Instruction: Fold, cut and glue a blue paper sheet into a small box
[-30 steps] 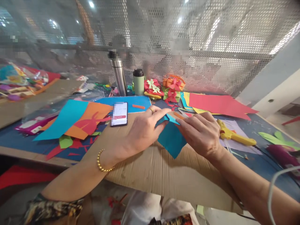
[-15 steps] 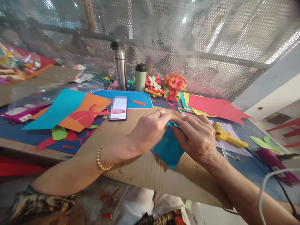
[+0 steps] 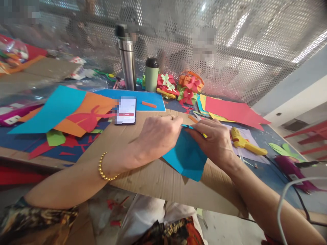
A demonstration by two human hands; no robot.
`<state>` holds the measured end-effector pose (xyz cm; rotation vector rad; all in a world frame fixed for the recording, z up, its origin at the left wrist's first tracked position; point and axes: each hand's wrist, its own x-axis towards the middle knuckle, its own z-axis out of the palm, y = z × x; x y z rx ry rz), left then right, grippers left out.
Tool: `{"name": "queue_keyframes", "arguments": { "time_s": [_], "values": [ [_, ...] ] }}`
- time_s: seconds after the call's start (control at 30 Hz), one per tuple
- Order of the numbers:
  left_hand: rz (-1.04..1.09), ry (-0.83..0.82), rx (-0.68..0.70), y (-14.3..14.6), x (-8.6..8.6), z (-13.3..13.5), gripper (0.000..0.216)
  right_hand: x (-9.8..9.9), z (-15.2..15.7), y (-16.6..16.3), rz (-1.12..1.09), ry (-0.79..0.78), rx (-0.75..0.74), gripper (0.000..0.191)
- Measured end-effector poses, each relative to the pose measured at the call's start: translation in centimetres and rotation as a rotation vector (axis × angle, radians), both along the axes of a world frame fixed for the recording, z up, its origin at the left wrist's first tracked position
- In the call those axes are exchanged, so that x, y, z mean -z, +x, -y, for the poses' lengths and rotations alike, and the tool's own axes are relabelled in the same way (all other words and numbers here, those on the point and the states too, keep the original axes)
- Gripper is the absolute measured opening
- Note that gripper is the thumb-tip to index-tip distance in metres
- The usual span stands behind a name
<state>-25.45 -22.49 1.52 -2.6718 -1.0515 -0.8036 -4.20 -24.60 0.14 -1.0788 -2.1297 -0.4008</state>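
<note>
A piece of blue paper point(image 3: 190, 156) hangs between my two hands, its lower part spread above the brown cardboard point(image 3: 143, 180). My left hand point(image 3: 163, 136), fingers curled in, pinches its upper left edge. On the upper right, my right hand point(image 3: 213, 136) grips the same edge between thumb and fingers. A narrow folded strip of the edge shows between the hands. The fingertips are partly hidden. Just behind my right hand lie scissors point(image 3: 195, 118), mostly covered, with an orange piece beside them.
A phone point(image 3: 126, 110) lies left of my hands. A yellow glue gun point(image 3: 246, 143) with a cord rests at the right, near a purple tool point(image 3: 291, 172). Coloured paper point(image 3: 60, 105) covers the left side. A steel flask point(image 3: 127, 63), green bottle point(image 3: 151, 75) and paper flower baskets point(image 3: 190, 86) stand behind.
The blue paper's lower part has swung slightly right and opened wider. Both hands keep their hold at its top edge. The whole view has shifted a little.
</note>
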Motion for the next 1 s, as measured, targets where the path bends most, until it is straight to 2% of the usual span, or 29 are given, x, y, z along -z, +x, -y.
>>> {"name": "queue_keyframes", "arguments": {
  "time_s": [0.3,0.57,0.7,1.0],
  "values": [
    [-0.025,0.047,0.04,-0.1,-0.3,0.1,0.029,0.3,-0.1,-0.1,-0.022,-0.037,0.008,0.039],
    [-0.046,0.091,0.03,0.2,0.4,0.1,0.03,0.7,-0.1,-0.2,0.077,0.085,0.063,0.036],
    [-0.042,0.054,0.049,0.2,0.4,0.1,0.028,0.7,0.0,0.0,0.133,0.12,0.064,0.032],
    [0.001,-0.061,0.1,0.2,0.2,-0.1,0.025,1.0,-0.2,0.1,0.087,0.055,0.058,0.039]
  ]
}}
